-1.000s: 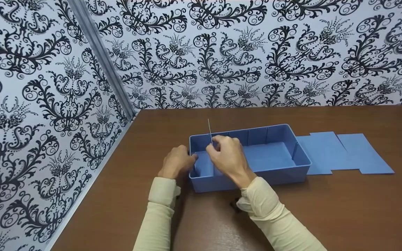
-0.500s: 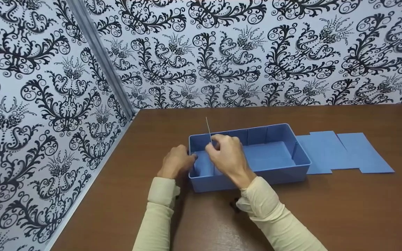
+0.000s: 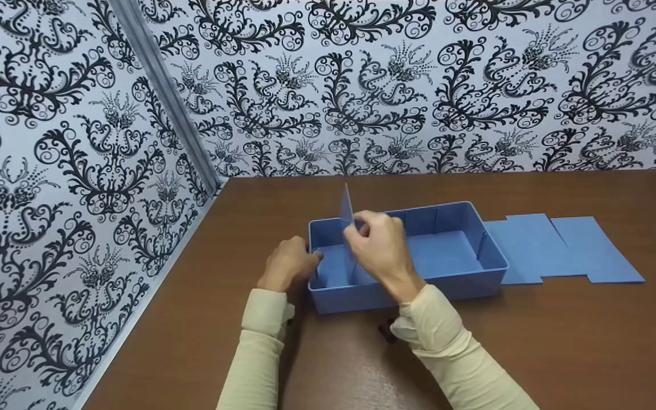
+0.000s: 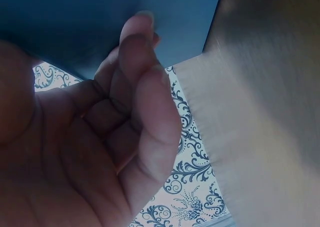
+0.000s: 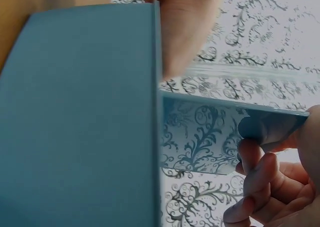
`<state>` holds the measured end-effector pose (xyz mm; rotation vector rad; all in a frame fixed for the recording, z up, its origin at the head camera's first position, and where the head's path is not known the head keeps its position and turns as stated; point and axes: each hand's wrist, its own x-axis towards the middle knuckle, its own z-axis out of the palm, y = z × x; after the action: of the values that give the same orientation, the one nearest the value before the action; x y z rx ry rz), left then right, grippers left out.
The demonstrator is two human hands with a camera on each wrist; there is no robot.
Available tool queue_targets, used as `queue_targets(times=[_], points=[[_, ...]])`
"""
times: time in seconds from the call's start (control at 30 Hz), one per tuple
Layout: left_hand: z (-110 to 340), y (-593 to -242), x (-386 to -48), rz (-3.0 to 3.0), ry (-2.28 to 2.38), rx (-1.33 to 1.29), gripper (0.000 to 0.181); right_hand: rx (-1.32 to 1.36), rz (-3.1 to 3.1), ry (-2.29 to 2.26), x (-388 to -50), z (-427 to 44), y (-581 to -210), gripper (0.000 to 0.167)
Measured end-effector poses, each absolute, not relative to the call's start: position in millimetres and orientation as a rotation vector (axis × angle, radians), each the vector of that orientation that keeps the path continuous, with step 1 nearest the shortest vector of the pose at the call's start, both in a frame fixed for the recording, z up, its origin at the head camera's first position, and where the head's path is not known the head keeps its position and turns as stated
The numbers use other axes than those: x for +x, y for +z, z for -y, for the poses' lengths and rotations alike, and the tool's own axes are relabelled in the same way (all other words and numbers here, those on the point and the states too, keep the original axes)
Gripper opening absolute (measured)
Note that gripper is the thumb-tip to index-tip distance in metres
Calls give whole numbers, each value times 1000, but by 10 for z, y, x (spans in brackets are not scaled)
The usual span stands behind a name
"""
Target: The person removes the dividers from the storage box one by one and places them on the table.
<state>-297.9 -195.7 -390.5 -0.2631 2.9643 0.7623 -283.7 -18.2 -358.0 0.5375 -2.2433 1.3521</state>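
A blue rectangular plastic box [image 3: 408, 290] stands on the brown table, its long side toward me. My left hand [image 3: 289, 265] grips its left end wall, thumb over the rim; in the left wrist view, curled fingers [image 4: 150, 87] lie against the outer wall. With thumb and fingers my right hand [image 3: 380, 245] pinches a thin blue divider panel [image 3: 346, 208]. The panel stands on edge inside the box's left part, its top well above the rim. In the right wrist view, the divider [image 5: 200, 132] is glossy and reflects the wallpaper. The right hand covers part of its face.
Flat blue panels [image 3: 561, 250] with notched edges lie overlapping to the right of the box. Grooves line the box's inner back wall. A wall with black-and-white scroll wallpaper [image 3: 396, 85] rises behind the table [image 3: 533, 353], and another runs along the left.
My right hand has shifted slightly up and to the right, and the divider has turned so that more of its face shows. The left hand has stayed on the box's end wall.
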Motion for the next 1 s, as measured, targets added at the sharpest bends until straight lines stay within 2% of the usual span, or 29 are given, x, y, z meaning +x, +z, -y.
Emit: queue_targets(times=[0.37, 1.0], points=[[1975, -3903, -2977, -2946, 765, -247, 34, 419, 2243, 1443, -2901, -152, -3362, 20], [2038, -3910, -2991, -2942, 765, -231, 32, 167, 2320, 1514, -3036, -1065, -3154, 29]])
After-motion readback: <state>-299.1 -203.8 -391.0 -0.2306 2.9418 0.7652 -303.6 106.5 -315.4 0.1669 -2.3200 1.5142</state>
